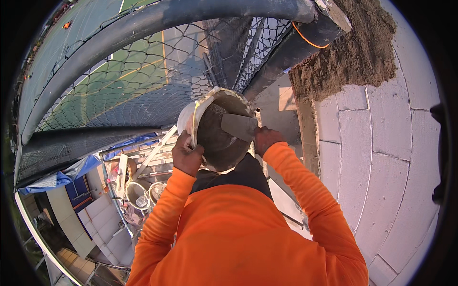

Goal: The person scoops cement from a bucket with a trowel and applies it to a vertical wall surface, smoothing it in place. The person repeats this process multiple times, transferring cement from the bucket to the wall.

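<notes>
My left hand (pixel 187 155) is closed on the rim of a whitish bucket (pixel 187 119), at its near left side. The bucket is tipped so that its mouth faces me. Wet grey mortar (pixel 210 126) coats the inside and lies at the bottom. My right hand (pixel 267 139) is closed round the handle of a trowel (pixel 238 126), at the bucket's right edge. The trowel's flat grey blade points left into the bucket mouth. The handle itself is mostly hidden by my fingers.
On the right rises a wall of pale blocks (pixel 355 128), with rough brown mortar (pixel 353 55) spread on its upper part. A chain-link fence (pixel 138 71) with thick dark pipes (pixel 143 28) stands ahead and left. Far below left are more buckets (pixel 137 194), boards and a blue tarp (pixel 90 164).
</notes>
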Demonstrator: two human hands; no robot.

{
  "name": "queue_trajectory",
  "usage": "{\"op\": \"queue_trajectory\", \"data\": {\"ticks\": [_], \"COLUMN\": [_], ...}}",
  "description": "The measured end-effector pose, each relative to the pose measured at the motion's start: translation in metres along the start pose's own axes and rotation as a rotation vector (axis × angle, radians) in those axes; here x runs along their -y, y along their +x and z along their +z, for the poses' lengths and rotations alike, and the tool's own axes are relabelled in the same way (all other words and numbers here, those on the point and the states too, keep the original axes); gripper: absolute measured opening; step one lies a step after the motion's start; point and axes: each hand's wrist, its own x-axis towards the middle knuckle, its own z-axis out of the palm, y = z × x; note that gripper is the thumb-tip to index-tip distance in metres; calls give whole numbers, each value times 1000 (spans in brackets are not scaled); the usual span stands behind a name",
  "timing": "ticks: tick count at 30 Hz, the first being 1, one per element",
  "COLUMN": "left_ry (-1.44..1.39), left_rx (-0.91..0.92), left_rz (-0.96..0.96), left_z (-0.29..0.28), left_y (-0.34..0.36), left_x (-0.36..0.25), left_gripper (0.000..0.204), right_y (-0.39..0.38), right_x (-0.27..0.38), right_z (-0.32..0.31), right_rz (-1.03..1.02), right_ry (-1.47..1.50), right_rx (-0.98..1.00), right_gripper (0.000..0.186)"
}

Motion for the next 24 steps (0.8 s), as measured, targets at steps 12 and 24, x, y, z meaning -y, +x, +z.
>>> {"op": "queue_trajectory", "data": {"ticks": [12,24], "left_ry": [-124,-275], "left_rx": [39,100], "left_rz": [-52,-235], "left_z": [-26,-14], "left_y": [-24,4], "left_x": [-21,2], "left_gripper": [26,18], "right_y": [-49,-127], "right_x": [77,-58], "right_z": [-4,-143], "right_rz": [-74,198], "right_ry": [388,443], "right_rx": [108,41], "right_gripper": [34,41]}}
